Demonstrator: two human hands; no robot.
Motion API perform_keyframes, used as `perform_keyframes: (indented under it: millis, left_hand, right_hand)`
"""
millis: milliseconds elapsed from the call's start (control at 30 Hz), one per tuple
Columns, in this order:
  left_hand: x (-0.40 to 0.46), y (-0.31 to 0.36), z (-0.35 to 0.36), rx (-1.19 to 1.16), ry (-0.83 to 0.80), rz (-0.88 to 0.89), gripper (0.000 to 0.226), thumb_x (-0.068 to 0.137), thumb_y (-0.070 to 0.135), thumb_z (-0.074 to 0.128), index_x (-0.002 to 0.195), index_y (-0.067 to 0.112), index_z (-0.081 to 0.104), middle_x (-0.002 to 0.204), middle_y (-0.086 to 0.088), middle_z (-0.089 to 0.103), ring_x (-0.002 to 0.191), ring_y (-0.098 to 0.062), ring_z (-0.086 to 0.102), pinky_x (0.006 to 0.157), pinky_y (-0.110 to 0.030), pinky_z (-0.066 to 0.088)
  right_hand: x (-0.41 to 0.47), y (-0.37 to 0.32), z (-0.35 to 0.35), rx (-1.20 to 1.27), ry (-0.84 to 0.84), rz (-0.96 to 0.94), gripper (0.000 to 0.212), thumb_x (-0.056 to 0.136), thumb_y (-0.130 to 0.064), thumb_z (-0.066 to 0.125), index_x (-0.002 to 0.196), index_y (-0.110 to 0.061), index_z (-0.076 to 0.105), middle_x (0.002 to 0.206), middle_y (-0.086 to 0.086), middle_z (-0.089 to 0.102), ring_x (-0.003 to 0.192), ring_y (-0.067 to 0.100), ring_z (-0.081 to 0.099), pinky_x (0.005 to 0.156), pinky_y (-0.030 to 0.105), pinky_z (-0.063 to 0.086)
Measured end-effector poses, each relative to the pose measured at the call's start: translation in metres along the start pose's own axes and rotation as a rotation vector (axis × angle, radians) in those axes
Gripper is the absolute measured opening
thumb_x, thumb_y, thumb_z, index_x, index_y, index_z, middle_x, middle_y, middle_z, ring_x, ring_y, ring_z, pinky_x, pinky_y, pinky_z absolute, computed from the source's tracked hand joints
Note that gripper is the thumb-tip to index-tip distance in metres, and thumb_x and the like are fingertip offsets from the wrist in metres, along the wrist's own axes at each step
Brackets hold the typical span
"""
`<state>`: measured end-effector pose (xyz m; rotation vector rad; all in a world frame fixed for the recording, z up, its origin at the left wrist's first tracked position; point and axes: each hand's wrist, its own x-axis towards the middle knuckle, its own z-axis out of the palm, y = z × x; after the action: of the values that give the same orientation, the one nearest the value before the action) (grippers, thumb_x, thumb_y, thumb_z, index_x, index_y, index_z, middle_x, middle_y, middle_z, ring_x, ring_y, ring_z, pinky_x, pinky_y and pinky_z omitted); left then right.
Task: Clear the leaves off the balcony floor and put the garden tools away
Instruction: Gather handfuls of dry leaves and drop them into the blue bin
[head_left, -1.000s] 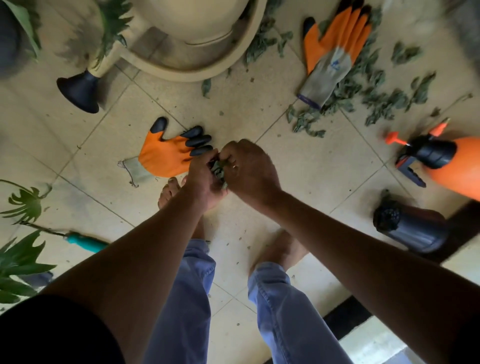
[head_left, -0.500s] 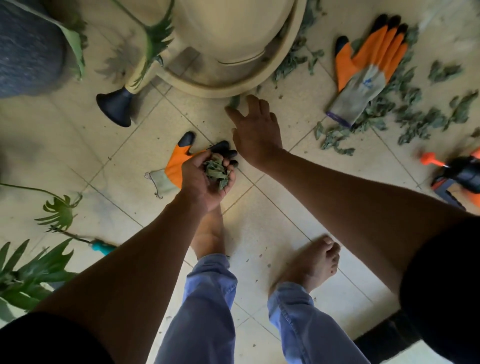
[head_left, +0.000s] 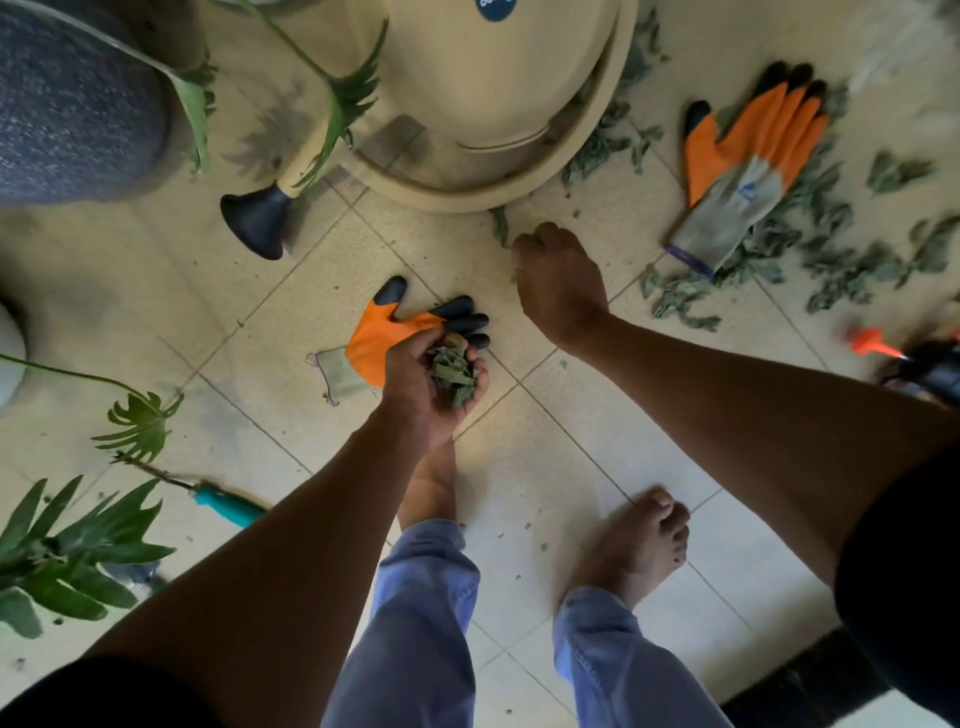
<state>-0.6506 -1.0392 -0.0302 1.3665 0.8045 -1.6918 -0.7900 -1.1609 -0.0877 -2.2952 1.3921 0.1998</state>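
- Bare feet (head_left: 631, 545) and blue trouser legs (head_left: 415, 623) nearest, on the tiled floor (head_left: 545, 431).
- Left hand (head_left: 428, 382) palm up, fingers cupped round a clump of leaves (head_left: 454, 366), held above a glove.
- Near glove (head_left: 387, 332) flat on the floor just beyond that hand: orange, with black fingertips and a grey cuff.
- Right hand (head_left: 558, 278) reaching further out, fingers curled down toward the floor beside a lone leaf (head_left: 500, 226); cannot tell whether anything is pinched.
- Teal-handled tool (head_left: 228, 505) lying low left among green fronds (head_left: 67, 551).
- Sprayer (head_left: 919, 364) at the right edge, orange nozzle pointing left, blurred.
- Far glove (head_left: 743, 166) upper right, fingers pointing away, lying over scattered leaves (head_left: 841, 249).
- More scraps of leaf against the rim of the beige tub (head_left: 493, 93) at top centre.
- Black funnel-shaped end (head_left: 254, 221) on a beige stem, left of the tub.
- Dark speckled pot (head_left: 67, 98) in the top left corner.
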Motion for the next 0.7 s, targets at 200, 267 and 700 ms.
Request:
perform_keyframes:
  millis: [200,267,700]
  left_hand:
    - [0.004,0.002,0.01,0.033,-0.015,0.017,0.038,0.097,0.031,0.054,0.068,0.01,0.068,0.075,-0.008,0.062,0.067,-0.02,0.059,0.072,-0.029,0.049]
    - [0.006,0.006,0.011,0.041,-0.015,0.031,0.037,0.097,0.031,0.054,0.07,0.011,0.07,0.075,-0.008,0.061,0.068,-0.02,0.059,0.071,-0.029,0.05]
    - [0.003,0.001,0.006,0.065,-0.012,0.036,0.029,0.096,0.032,0.055,0.08,0.01,0.066,0.078,-0.008,0.063,0.069,-0.021,0.062,0.072,-0.029,0.053]
  right_hand:
    - [0.037,-0.021,0.003,0.209,0.094,0.273,0.044,0.093,-0.038,0.068,0.123,-0.008,0.056,0.121,0.015,0.062,0.11,0.033,0.061,0.081,0.038,0.053]
    - [0.045,-0.029,0.005,0.218,0.13,0.298,0.037,0.097,-0.032,0.063,0.123,-0.007,0.057,0.123,0.015,0.062,0.112,0.031,0.061,0.082,0.039,0.054]
    - [0.02,0.009,-0.026,0.264,-0.018,0.31,0.017,0.087,-0.025,0.061,0.073,-0.016,0.06,0.073,0.004,0.06,0.071,0.021,0.058,0.06,0.026,0.037]
